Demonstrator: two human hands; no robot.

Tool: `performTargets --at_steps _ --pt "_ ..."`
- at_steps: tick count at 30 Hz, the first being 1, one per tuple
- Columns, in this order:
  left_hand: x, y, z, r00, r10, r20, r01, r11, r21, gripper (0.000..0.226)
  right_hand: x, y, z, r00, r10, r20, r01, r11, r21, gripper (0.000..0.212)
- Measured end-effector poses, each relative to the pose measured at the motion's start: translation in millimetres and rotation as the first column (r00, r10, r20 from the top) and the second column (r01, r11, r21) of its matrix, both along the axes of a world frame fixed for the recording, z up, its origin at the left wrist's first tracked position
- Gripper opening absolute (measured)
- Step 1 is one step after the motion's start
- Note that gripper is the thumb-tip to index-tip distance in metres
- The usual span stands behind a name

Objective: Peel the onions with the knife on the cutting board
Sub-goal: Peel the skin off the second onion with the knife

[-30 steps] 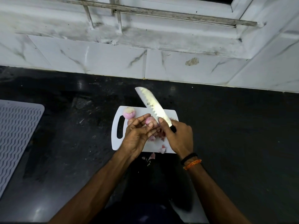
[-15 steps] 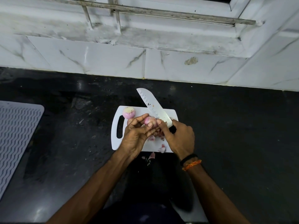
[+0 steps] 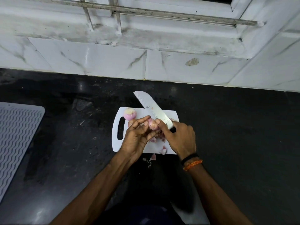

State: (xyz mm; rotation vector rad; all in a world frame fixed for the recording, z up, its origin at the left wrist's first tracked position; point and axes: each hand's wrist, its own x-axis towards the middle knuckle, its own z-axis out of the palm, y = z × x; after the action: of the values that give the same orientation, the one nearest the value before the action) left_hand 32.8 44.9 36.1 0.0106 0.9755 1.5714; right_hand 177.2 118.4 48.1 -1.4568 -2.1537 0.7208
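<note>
The onion [image 3: 151,123] I'm peeling sits over the middle of the white cutting board [image 3: 173,114], pinched in the curled fingers of my left hand [image 3: 138,135]. My right hand [image 3: 180,138] is wrapped round the dark handle of the knife [image 3: 152,108], with my thumb stretched forward onto the onion beside the blade's heel. Over the last second the blade has barely moved; it has only dropped a little closer along the onion, and my thumb has crept further onto the skin. I take that to mean a strip of skin is caught between thumb and blade and is about to be pulled away, so this onion is partway done.

A second onion [image 3: 129,113], its pale top already trimmed, lies at the board's far left corner, above the handle slot. Peel scraps [image 3: 163,150] are scattered along the board's near edge, and a few have fallen off it onto the black counter [image 3: 235,135].

My fingers cover most of the onion, so how much skin remains is hard to tell. The cutting edge where it meets the onion is hidden behind my thumb. Left of the board, a ribbed white mat [image 3: 17,135] is cut off by the frame.
</note>
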Motion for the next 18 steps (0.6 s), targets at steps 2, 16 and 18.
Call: performTargets --at_steps 2,16,18 --pt "0 3 1 0.998 0.047 0.049 -0.047 0.999 0.002 0.043 -1 -5 1 0.999 0.051 0.007 -0.051 0.999 0.005 0.059" --pt "-3 2 2 0.98 0.08 0.183 -0.086 0.996 0.024 0.041 8 -3 -3 0.994 -0.113 0.002 0.112 0.987 -0.114 0.055" --pt "-3 3 3 0.979 0.086 0.183 -0.091 0.996 0.019 0.046 7 -6 -1 0.995 -0.095 0.031 0.098 0.989 -0.113 0.049"
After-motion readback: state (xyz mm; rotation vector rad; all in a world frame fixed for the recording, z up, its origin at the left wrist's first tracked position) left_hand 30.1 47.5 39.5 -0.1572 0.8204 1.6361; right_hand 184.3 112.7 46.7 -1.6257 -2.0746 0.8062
